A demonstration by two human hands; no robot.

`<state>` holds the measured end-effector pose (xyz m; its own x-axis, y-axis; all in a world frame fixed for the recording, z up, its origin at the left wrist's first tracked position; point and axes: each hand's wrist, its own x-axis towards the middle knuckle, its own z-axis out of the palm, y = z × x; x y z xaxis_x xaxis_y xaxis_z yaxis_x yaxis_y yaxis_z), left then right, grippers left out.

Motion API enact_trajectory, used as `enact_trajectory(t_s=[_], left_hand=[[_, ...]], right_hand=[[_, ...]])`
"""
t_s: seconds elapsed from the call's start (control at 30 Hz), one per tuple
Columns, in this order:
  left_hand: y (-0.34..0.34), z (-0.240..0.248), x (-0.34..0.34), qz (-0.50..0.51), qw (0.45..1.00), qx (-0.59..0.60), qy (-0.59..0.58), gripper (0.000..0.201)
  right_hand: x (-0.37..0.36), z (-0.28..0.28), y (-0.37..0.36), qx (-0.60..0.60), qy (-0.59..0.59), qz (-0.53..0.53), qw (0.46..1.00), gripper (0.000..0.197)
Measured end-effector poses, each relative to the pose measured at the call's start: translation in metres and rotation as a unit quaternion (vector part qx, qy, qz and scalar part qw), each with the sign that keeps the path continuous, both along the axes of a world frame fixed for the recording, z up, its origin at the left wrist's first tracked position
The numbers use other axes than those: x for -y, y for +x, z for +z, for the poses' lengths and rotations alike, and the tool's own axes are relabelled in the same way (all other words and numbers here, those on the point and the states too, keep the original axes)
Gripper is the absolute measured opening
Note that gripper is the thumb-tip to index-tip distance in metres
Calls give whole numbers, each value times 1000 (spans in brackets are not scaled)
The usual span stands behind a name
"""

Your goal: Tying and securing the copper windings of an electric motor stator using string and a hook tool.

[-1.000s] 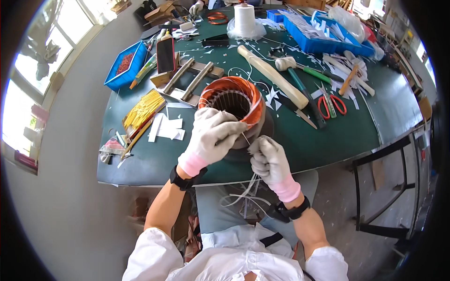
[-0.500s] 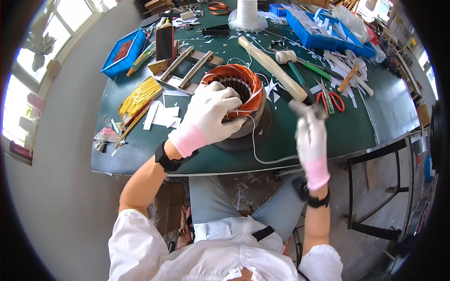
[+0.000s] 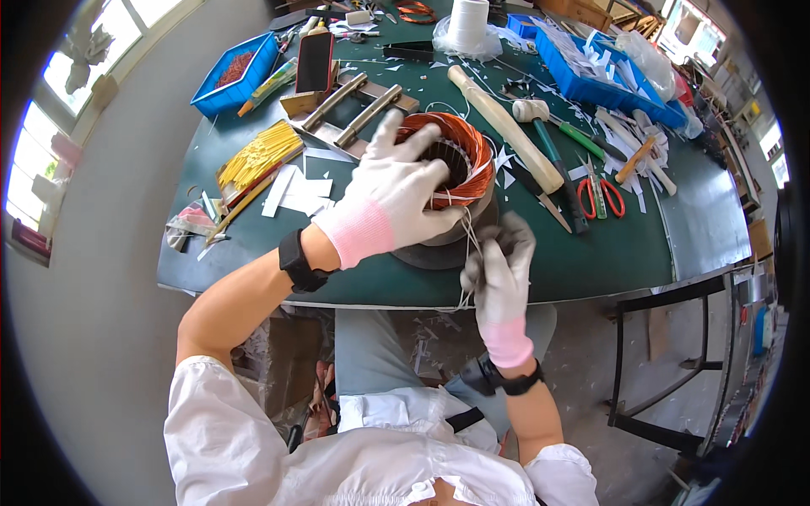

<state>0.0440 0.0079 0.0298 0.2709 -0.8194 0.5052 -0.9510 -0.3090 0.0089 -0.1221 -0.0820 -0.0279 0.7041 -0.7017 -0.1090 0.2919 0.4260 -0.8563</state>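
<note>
A motor stator [image 3: 473, 173] with orange copper windings stands upright on a round dark base [image 3: 430, 255] near the table's front edge. My left hand [image 3: 392, 181], in a white glove with a pink cuff, lies over the stator's left side, its fingers spread and its thumb near the front rim. A white cord [image 3: 467, 240] hangs from the front of the windings. My gloved right hand [image 3: 503, 270] is closed on this cord just right of the base, its fingers slightly blurred. The stator's left side is hidden behind my left hand.
Right of the stator lie a wooden mallet handle [image 3: 506, 126], red-handled scissors [image 3: 601, 196] and a knife [image 3: 544, 198]. Yellow strips [image 3: 260, 158], white paper pieces [image 3: 305, 192] and a metal frame [image 3: 363, 116] lie left. Blue trays [image 3: 234, 76] and a cord spool [image 3: 468, 27] stand farther back.
My right hand has come in from the right to the front of the stator, drawing the cord in with it. My left hand's fingers have lifted and spread over the windings.
</note>
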Motion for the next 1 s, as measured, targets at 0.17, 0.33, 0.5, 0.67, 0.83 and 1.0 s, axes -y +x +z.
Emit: enact_trajectory(t_s=[0.17, 0.33, 0.5, 0.67, 0.83, 1.0], left_hand=[[-23, 10, -1, 61, 993, 41, -98, 89], [-35, -7, 10, 67, 978, 84, -180, 75], [-26, -23, 0, -35, 976, -124, -177, 67], [-40, -23, 9, -88, 981, -78, -152, 44], [-38, -10, 8, -33, 986, -118, -115, 42], [-30, -20, -3, -16, 982, -142, -120, 42]], right_hand=[[58, 25, -44, 114, -159, 492, 848, 23], [57, 69, 40, 98, -506, 99, 851, 39], [74, -36, -124, -145, -705, 85, 689, 33], [47, -21, -272, -336, -78, 21, 938, 14], [99, -6, -246, -298, -715, 51, 630, 20], [105, 23, -223, -252, -727, -19, 638, 37]])
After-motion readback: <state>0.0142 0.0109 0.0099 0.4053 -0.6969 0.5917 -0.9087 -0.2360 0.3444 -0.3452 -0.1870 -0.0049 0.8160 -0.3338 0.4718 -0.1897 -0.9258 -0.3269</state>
